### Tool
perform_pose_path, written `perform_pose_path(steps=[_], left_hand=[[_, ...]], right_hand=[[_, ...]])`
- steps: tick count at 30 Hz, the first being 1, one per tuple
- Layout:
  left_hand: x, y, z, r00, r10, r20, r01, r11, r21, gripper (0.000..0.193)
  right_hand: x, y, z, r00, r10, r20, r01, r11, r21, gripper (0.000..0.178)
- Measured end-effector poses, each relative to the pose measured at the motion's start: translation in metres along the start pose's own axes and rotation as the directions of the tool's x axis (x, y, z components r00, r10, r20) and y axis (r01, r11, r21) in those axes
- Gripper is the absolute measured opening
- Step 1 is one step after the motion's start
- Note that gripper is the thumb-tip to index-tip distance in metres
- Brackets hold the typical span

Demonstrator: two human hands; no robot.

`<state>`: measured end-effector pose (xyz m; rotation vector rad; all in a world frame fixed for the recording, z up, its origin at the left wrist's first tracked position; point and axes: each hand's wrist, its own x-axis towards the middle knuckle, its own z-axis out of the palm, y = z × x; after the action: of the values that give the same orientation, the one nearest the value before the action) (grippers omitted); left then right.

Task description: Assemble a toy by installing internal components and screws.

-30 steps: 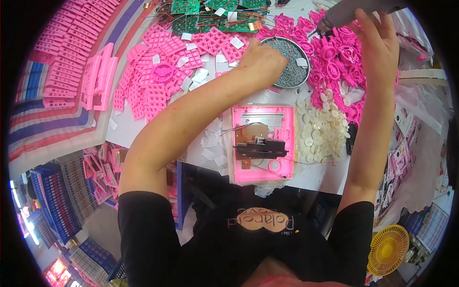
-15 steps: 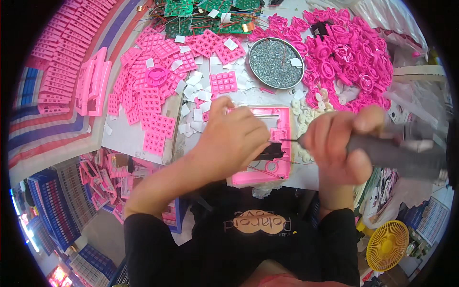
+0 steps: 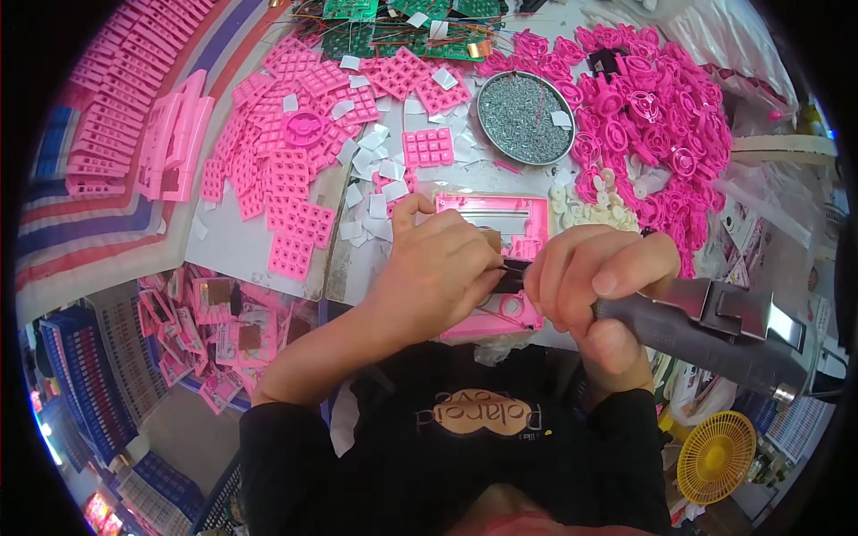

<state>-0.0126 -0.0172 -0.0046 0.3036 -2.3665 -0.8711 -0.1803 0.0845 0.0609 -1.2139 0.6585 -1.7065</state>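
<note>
Around our worktop: blue crates (image 3: 80,380) stand low on the left, a yellow basket (image 3: 715,457) low on the right.
Worktop (image 3: 223,255): white, a striped sheet (image 3: 89,279) along its left; we see pink keypads (image 3: 288,174) left, pink ring-shaped parts (image 3: 643,107) right, circuit boards (image 3: 353,40) at the far edge.
Power driver (image 3: 715,335): our right hand (image 3: 597,275) is wrapped around it; we would do well to hold it in line and press evenly.
Pink case (image 3: 529,247): open side up before us, partly under our hands; best kept flat and still.
Left hand (image 3: 438,268): fingertips gathered at the case's black part (image 3: 509,282); whether they grip anything, we cannot tell. We should keep them clear of the bit, which is hard to make out.
Round bowl (image 3: 536,163): just beyond the case, within easy reach.
Screws (image 3: 518,116): heaped in that bowl.
</note>
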Motion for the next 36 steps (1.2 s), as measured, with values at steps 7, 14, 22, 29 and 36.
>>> perform_pose_path(steps=[7, 14, 22, 29, 36], left_hand=[[-0.031, -0.004, -0.010, 0.980, -0.199, 0.015, 0.192, 0.963, 0.188, 0.047], [-0.051, -0.016, 0.005, 0.999, -0.043, 0.011, 0.039, 0.969, 0.245, 0.047], [-0.055, -0.016, 0.008, 0.997, -0.079, -0.001, 0.077, 0.977, 0.200, 0.044], [-0.054, -0.017, 0.010, 0.997, -0.071, -0.035, 0.076, 0.984, 0.161, 0.050], [-0.055, -0.017, 0.012, 0.995, -0.093, -0.034, 0.096, 0.987, 0.126, 0.049]], right_hand=[[-0.005, 0.011, -0.016, 0.999, -0.015, -0.040, 0.012, 0.998, -0.069, 0.036], [-0.001, 0.017, -0.019, 0.994, -0.111, 0.008, 0.111, 0.989, -0.101, 0.035], [0.001, 0.029, -0.021, 0.989, -0.129, 0.067, 0.135, 0.987, -0.088, 0.027], [0.001, 0.038, -0.020, 0.990, -0.074, 0.122, 0.087, 0.990, -0.111, 0.027], [0.002, 0.039, -0.019, 0.981, -0.037, 0.188, 0.082, 0.968, -0.236, 0.028]])
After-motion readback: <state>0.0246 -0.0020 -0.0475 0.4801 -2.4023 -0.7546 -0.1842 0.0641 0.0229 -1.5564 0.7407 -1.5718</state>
